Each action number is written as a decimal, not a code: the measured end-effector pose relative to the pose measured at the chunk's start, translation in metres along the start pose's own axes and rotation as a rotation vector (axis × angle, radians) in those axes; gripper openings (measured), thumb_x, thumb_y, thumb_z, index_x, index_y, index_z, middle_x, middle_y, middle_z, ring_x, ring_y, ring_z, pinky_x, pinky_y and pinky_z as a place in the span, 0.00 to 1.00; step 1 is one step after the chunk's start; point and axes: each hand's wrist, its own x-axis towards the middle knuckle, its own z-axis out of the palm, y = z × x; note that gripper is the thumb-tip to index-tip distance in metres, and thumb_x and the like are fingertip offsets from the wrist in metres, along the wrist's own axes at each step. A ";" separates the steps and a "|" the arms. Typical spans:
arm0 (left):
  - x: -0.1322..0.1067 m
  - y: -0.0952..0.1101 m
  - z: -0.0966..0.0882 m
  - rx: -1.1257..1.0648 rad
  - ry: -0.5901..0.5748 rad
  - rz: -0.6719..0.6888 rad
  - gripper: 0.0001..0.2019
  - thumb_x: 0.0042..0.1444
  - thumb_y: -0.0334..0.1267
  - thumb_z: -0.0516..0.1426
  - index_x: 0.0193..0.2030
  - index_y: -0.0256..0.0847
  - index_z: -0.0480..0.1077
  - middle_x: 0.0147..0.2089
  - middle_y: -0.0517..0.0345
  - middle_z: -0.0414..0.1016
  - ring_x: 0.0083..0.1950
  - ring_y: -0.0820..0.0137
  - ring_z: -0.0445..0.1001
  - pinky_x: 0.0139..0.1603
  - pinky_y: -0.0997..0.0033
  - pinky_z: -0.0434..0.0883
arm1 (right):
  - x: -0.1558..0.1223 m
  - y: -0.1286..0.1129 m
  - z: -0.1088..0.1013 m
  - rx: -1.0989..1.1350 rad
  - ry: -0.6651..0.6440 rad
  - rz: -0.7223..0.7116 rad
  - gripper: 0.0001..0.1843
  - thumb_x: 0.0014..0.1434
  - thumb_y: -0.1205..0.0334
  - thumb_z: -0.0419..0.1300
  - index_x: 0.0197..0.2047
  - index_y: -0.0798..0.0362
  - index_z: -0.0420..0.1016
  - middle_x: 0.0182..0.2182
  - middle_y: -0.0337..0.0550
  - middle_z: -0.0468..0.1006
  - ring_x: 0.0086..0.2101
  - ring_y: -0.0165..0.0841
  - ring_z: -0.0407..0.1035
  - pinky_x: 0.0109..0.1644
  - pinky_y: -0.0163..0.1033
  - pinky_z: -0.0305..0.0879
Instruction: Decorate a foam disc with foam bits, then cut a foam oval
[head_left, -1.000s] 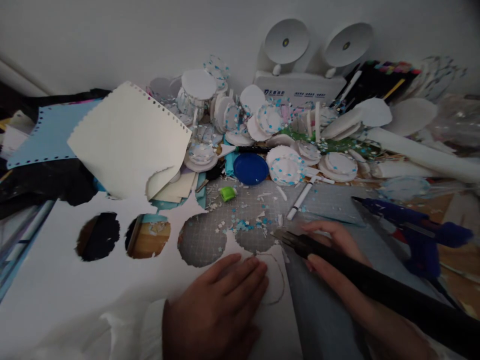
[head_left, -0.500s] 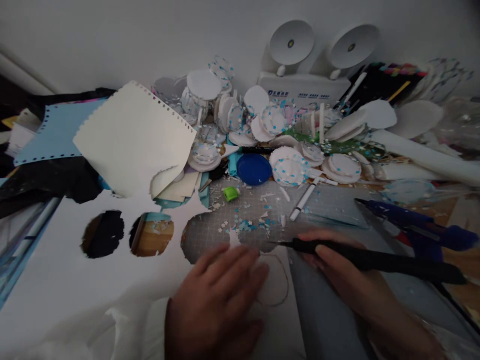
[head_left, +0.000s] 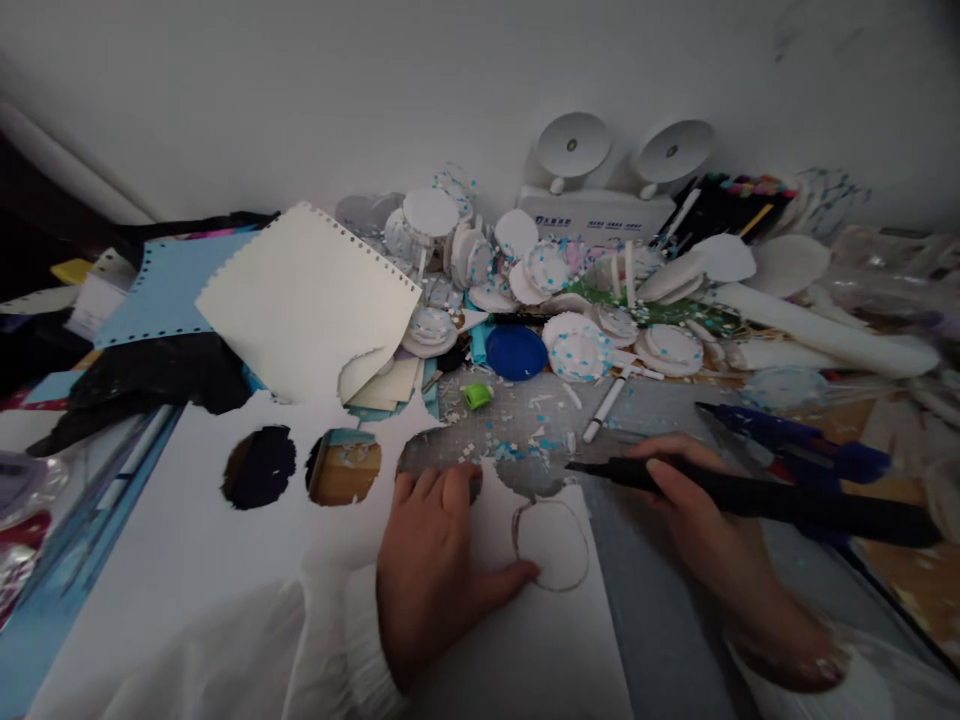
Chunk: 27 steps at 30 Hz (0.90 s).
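Note:
My left hand [head_left: 435, 565] lies flat, fingers spread, on a white foam sheet [head_left: 187, 560] with round holes cut out of it. Its thumb touches the left side of a circle outline [head_left: 551, 545] traced on the sheet. My right hand [head_left: 701, 520] grips a long black tool [head_left: 750, 495] whose pointed tip hovers above the circle's upper right. A grey cutting mat [head_left: 525, 405] lies under the sheet.
Behind the mat lie a heap of white foam discs [head_left: 577, 345], a blue lid [head_left: 516, 352], a green sharpener [head_left: 478, 396], a white pen [head_left: 604, 410] and a twin-head lamp [head_left: 600, 190]. A blue glue gun [head_left: 795, 445] lies right. Cream paper [head_left: 307, 300] and black bag left.
My left hand slid left and back, uncovering the traced circle. The view pulled back and up. The right hand levelled the black tool, its tip now above the circle.

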 end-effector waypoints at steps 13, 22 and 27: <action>0.002 0.003 -0.005 -0.032 -0.071 -0.044 0.32 0.36 0.56 0.68 0.41 0.35 0.66 0.38 0.50 0.74 0.41 0.53 0.73 0.45 0.49 0.65 | 0.001 -0.048 0.026 -0.184 -0.310 -0.142 0.06 0.56 0.60 0.58 0.28 0.48 0.71 0.24 0.37 0.73 0.26 0.34 0.68 0.27 0.35 0.62; 0.002 0.003 -0.005 -0.018 -0.083 -0.046 0.32 0.37 0.57 0.67 0.41 0.35 0.66 0.38 0.51 0.74 0.41 0.54 0.72 0.46 0.49 0.65 | 0.007 -0.049 0.010 -0.283 -0.369 -0.178 0.06 0.57 0.60 0.58 0.28 0.49 0.70 0.23 0.36 0.73 0.26 0.32 0.67 0.27 0.35 0.61; 0.002 0.003 -0.005 -0.024 -0.077 -0.036 0.31 0.38 0.57 0.67 0.41 0.36 0.66 0.38 0.52 0.74 0.41 0.54 0.72 0.46 0.49 0.65 | 0.007 -0.047 -0.001 -0.305 -0.333 -0.189 0.07 0.57 0.59 0.58 0.28 0.48 0.71 0.25 0.38 0.74 0.28 0.34 0.69 0.29 0.36 0.63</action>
